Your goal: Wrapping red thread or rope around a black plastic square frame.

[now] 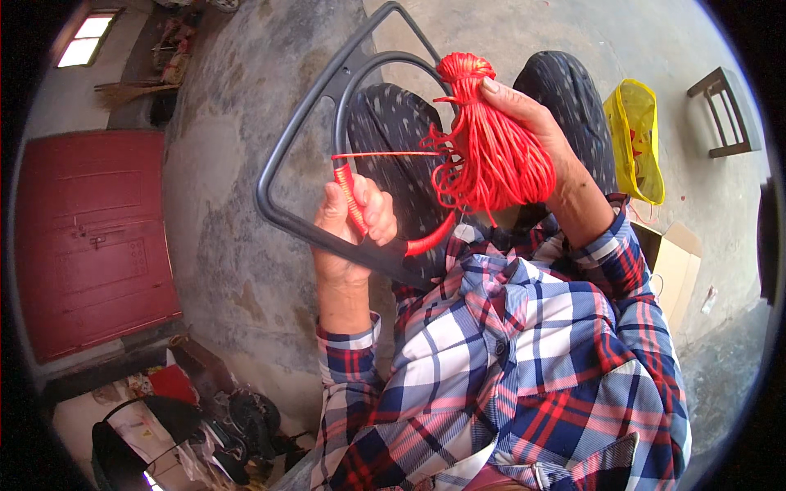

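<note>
Plaid sleeves nearest — yellow bag (634, 139), stool (727, 112), red door (90, 237) around.

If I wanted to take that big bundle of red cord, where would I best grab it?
Probably around the tied neck of the red cord bundle, coming from the top. There the strands are bound tight and narrow, while below they fan out loose. The right hand holds it along its side; the left hand grips the grey frame.

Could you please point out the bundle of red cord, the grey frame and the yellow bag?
Bundle of red cord (495, 155): head view, middle of the hank.
Grey frame (282, 147): head view, bare left bar.
Yellow bag (634, 135): head view, its middle.
</note>
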Motion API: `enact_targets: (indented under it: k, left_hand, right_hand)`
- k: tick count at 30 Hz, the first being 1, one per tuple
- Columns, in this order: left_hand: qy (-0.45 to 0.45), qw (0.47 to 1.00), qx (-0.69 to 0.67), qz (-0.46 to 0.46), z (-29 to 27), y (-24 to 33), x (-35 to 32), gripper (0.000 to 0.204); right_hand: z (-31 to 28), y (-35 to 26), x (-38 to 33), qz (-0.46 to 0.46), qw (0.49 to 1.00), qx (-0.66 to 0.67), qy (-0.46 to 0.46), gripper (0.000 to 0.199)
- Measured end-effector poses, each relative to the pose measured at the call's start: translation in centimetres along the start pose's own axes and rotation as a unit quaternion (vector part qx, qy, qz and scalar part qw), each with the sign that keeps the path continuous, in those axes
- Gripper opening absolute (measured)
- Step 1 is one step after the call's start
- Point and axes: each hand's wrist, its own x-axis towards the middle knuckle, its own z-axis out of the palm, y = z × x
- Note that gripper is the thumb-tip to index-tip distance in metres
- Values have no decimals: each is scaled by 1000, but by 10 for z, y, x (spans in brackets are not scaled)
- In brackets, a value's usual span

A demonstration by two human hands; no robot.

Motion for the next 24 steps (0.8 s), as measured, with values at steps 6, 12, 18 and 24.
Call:
enact_targets:
  k: [6, 12, 18, 24]
  left_hand:
    - [11, 999, 35, -8, 0, 2, 3, 39]
    - [2, 1000, 11, -7, -4, 5, -1, 37]
    - [2, 998, -65, 14, 6, 5, 0, 41]
    - [-46, 997, -62, -4, 4, 7, 2, 37]
  right_hand:
    - [-3, 1, 2, -11, 1000, 5, -4, 28]
    - [-3, 0, -1, -13, 1000, -13, -4, 28]
    - [2, 3, -4, 2, 1000, 2, -14, 29]
    - [-2, 4, -6, 4, 999, -33, -21, 27]
